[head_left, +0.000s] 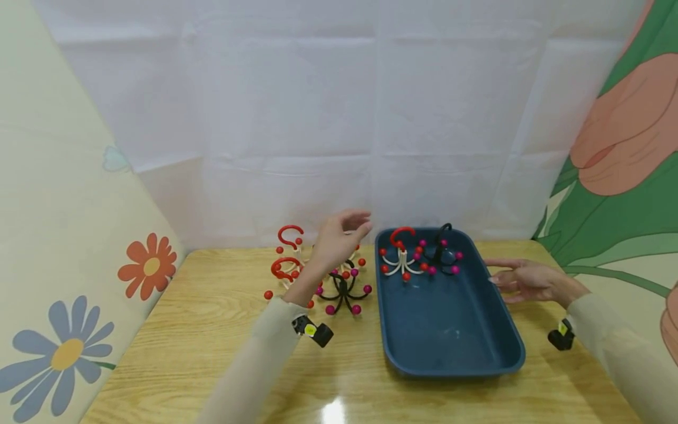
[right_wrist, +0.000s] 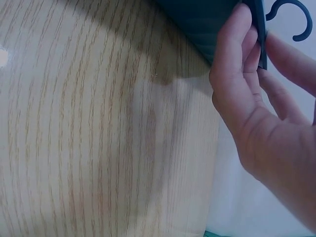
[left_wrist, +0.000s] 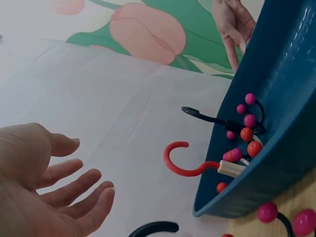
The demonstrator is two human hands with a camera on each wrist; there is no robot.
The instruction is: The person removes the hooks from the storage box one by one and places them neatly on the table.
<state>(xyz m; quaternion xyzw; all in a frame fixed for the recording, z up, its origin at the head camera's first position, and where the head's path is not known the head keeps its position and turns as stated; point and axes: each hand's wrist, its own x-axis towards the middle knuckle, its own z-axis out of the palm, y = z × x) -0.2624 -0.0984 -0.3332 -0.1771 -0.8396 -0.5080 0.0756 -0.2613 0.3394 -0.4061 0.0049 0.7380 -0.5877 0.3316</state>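
My left hand (head_left: 336, 241) is raised over a cluster of multi-prong hanging hooks on the table, its fingers loosely bent with nothing in them. In that cluster stand a black hook with magenta ball tips (head_left: 343, 288) and red-topped white hooks (head_left: 286, 265) with red balls, partly hidden by my arm. Two hooks stand upright at the far end of the blue tray (head_left: 450, 373): a red-and-white one (head_left: 404, 259) and a black one (head_left: 438, 253). At the tray's right side, my right hand (right_wrist: 266, 98) pinches the rim (right_wrist: 260, 34) between its fingers.
The wooden table (head_left: 206, 341) carries the tray on its right half. A white sheet (head_left: 291, 118) hangs behind its back edge. Flower-patterned panels (head_left: 625, 135) stand at both sides. A small black camera (head_left: 318, 333) is strapped to each wrist.
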